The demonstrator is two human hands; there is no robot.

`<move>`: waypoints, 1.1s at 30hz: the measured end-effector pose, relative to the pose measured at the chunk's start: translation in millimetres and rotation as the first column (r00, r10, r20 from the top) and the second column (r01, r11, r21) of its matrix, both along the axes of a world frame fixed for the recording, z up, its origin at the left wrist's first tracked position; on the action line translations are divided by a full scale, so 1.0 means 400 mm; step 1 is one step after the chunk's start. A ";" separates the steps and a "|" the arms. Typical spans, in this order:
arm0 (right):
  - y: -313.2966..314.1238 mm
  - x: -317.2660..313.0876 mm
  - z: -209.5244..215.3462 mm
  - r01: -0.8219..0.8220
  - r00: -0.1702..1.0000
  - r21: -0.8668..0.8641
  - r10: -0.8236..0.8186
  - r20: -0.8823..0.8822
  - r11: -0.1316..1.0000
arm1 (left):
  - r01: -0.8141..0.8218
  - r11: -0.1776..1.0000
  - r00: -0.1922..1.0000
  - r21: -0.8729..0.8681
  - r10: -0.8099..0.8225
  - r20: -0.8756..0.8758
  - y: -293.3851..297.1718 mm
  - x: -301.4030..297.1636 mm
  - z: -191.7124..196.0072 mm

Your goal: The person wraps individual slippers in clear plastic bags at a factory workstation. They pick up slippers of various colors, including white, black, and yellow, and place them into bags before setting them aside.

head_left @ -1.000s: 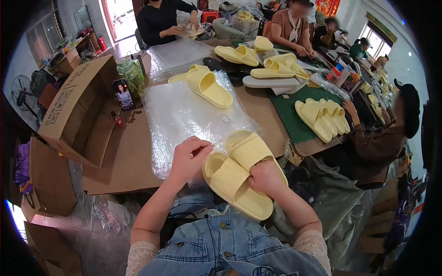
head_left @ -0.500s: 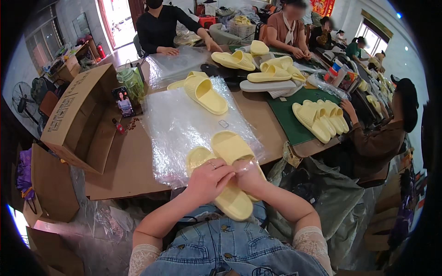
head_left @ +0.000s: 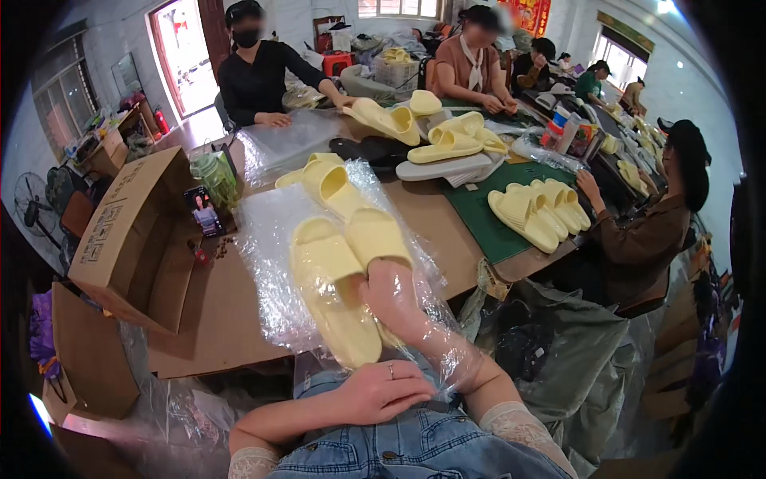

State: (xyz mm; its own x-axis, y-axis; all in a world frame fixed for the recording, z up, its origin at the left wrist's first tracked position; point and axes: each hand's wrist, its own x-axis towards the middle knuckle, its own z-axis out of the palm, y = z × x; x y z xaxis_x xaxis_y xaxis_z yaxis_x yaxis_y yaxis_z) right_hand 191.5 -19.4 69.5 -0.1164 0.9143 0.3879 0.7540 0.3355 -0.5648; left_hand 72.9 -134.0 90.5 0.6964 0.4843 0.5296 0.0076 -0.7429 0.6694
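Observation:
A pair of pale yellow slippers (head_left: 329, 279) lies over the near part of a stack of clear plastic bags (head_left: 275, 239). My right hand (head_left: 396, 299) grips the slippers, its fingers partly hidden by the right-hand one. Clear film of a plastic bag (head_left: 451, 351) wraps round the slippers, that hand and part of its forearm. Close to my body, my left hand (head_left: 384, 393) pinches the near edge of this bag. Another yellow slipper pair (head_left: 331, 182) rests on the far part of the stack.
An open cardboard box (head_left: 132, 231) stands at left, near a phone (head_left: 203, 211) and a green-filled jar (head_left: 214, 180). Several yellow slippers (head_left: 536, 211) sit on a green mat (head_left: 479, 227) at right. Co-workers sit round the table; one in black (head_left: 263, 84) touches a slipper (head_left: 384, 120).
Both slippers have moved forward with my right hand, now inside the bag. My left hand has left the slippers and come back toward my body with the bag's edge. The black-clad co-worker now touches a slipper.

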 end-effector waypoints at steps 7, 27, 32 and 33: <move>0.177 0.001 0.010 0.092 0.974 0.142 -0.118 0.191 0.986 | -0.177 0.974 0.984 0.142 0.175 0.028 0.044 -0.021 0.032; 0.250 0.010 -0.250 0.068 0.988 0.139 -0.086 0.129 0.988 | -0.591 0.708 0.733 0.386 0.672 -0.109 0.414 -0.171 -0.172; 0.227 -0.001 -0.223 0.090 0.989 0.048 -0.095 0.110 0.995 | -0.659 0.686 0.704 0.309 0.707 -0.067 0.406 -0.189 -0.266; 0.239 0.000 -0.241 0.098 0.981 0.092 -0.111 0.157 0.991 | -0.659 0.690 0.710 0.300 0.702 -0.054 0.407 -0.188 -0.271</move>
State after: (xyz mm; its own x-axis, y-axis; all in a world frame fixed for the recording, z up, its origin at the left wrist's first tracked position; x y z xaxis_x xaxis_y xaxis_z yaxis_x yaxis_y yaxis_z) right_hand 191.5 76.0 -26.7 -0.0892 0.8900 0.4471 0.8664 0.2908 -0.4061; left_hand -2.4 28.6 -17.8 0.3063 0.7292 0.6119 0.6609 -0.6256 0.4146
